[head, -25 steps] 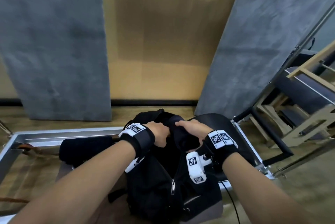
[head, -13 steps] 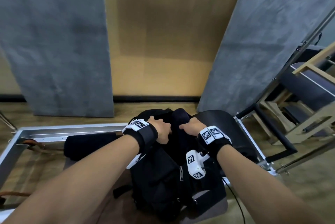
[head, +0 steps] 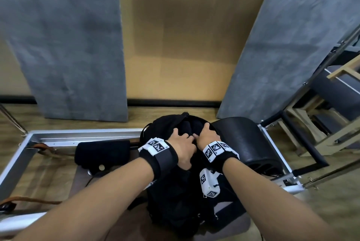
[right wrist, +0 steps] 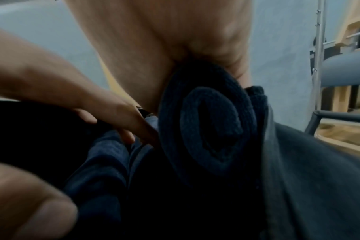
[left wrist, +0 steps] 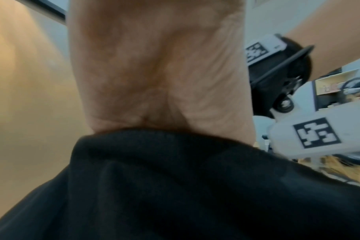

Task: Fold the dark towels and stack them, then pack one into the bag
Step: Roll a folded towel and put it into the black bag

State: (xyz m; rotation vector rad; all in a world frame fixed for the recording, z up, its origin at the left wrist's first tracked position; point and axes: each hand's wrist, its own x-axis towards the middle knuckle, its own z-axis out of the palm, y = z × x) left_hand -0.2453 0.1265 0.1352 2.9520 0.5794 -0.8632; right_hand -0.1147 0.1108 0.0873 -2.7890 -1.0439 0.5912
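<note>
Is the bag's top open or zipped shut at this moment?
Open. The bag gapes at the top, with a rolled dark towel sitting in the mouth and both hands there.

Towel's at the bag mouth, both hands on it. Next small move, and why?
Probably push the towel deeper. The rolled end shows above the bag opening, with the right hand on top of it and the left hand at the rim, so it likely isn't seated yet.

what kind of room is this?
Probably a pilates or fitness studio: a metal-framed reformer-like bed with a black padded barrel, more wood-and-padded apparatus at right, grey wall panels.
</note>
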